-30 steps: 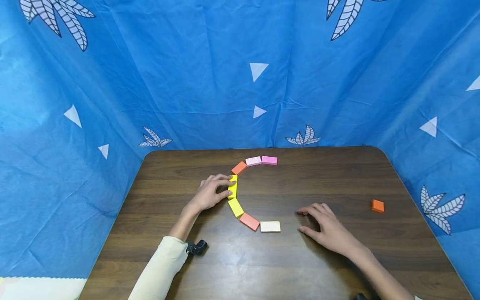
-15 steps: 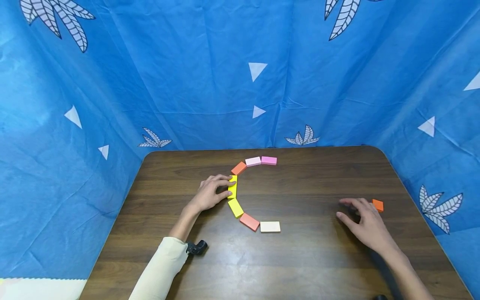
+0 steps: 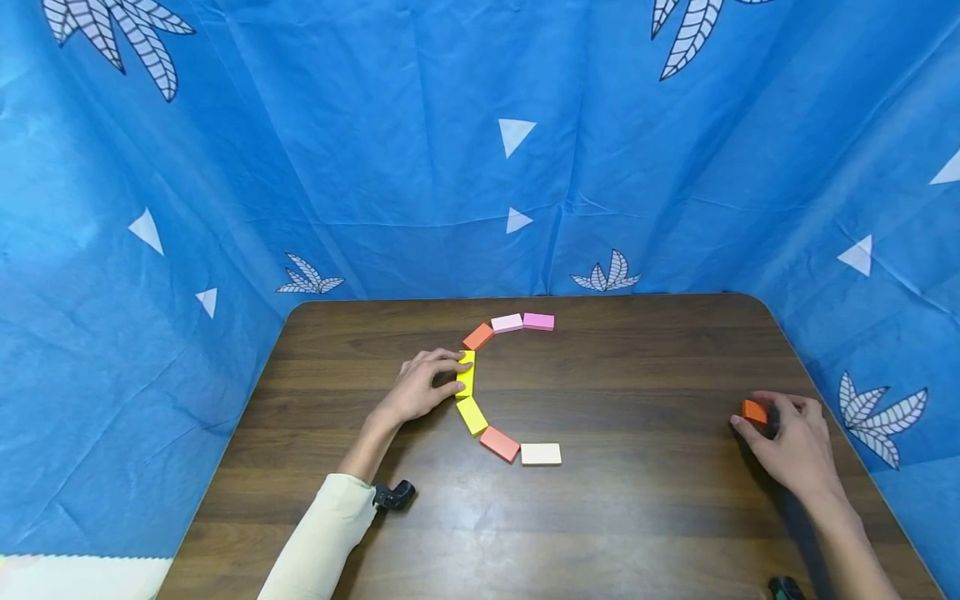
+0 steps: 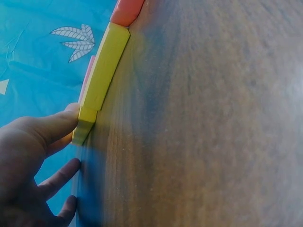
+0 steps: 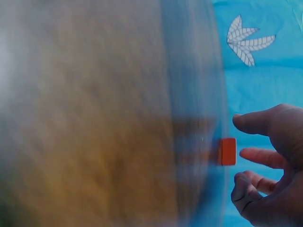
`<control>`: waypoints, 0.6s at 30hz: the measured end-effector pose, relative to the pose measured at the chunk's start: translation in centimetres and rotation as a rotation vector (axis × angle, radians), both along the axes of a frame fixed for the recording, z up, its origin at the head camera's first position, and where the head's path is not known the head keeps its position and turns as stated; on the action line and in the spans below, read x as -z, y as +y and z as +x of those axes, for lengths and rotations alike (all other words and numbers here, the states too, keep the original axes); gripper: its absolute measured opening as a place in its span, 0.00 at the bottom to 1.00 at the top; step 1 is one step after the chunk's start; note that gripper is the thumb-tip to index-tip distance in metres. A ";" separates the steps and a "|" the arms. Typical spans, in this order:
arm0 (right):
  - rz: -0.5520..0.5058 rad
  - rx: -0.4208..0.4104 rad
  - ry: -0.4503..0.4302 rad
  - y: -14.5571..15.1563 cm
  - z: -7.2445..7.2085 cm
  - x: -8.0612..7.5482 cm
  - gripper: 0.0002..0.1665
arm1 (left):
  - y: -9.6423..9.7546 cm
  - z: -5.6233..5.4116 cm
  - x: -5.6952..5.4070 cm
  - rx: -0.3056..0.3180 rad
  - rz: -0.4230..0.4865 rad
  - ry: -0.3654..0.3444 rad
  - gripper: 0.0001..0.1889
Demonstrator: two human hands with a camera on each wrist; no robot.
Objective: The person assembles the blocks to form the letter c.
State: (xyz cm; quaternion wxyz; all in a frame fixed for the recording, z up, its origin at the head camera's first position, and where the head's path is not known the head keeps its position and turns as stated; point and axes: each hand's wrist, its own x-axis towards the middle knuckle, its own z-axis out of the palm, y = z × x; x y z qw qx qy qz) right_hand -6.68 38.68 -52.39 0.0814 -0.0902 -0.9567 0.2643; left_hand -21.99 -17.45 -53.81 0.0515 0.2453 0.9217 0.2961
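On the table's left half, my left hand (image 3: 420, 387) pinches a yellow block (image 3: 467, 379) between thumb and fingers. The left wrist view shows that block (image 4: 86, 118) at the thumb tip, end to end with a second yellow block (image 4: 105, 68). Over at the right, my right hand (image 3: 798, 450) reaches around a small orange block (image 3: 753, 411). In the right wrist view, thumb and fingers are spread apart, with a gap between them and the orange block (image 5: 228, 151).
The held block is part of a C-shaped row: an orange block (image 3: 478, 337), pale pink block (image 3: 507, 322) and pink block (image 3: 538, 321) behind; a coral block (image 3: 499, 443) and cream block (image 3: 541, 454) in front. Blue cloth (image 3: 465, 167) hangs behind the wooden table (image 3: 637, 358).
My right hand has moved right from the middle of the table to the small orange block, its fingers now around it. My left hand and the row have stayed put.
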 end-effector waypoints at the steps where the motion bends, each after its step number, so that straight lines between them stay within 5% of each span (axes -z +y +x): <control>1: -0.001 0.009 -0.018 0.3 0.0 0.0 0.34 | 0.0 0.0 0.0 0.001 0.001 0.001 0.21; 18: 0.060 -0.007 -0.024 1.0 -0.6 0.4 0.26 | -0.2 -0.1 0.0 0.004 0.002 0.018 0.21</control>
